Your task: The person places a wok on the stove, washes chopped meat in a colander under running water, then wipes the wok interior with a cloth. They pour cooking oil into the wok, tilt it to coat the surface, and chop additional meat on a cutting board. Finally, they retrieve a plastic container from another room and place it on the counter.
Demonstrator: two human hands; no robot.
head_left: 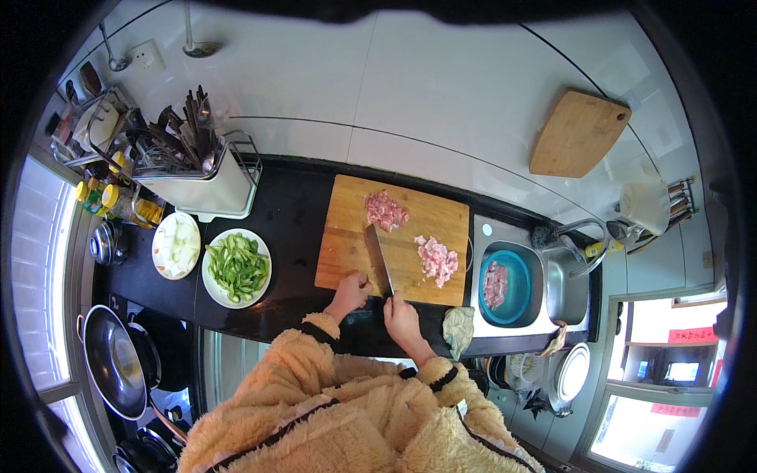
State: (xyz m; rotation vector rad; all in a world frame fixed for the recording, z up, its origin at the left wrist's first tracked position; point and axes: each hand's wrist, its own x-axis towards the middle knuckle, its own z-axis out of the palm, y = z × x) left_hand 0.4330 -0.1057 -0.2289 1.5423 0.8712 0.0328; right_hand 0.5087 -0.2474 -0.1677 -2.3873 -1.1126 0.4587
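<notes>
My right hand (404, 321) is wrapped round the handle of a kitchen knife (378, 258) with a broad blade. The blade lies over the wooden cutting board (339, 229), its tip pointing away from me. Just left of the knife, my left hand (349, 295) rests at the board's near edge with its fingers curled; whatever they may hold is hidden. Beyond the blade tip is a pile of darker red cut meat (385, 210). To the right of the knife sits a heap of paler pink meat pieces (438, 261).
Left of the board stand a plate of sliced green peppers (236, 269) and a bowl of white pieces (176, 245). A folded cloth (458, 331) lies by the board's near right corner. In the sink, a blue basin (514, 288) holds more meat. A wok (114, 361) is at lower left.
</notes>
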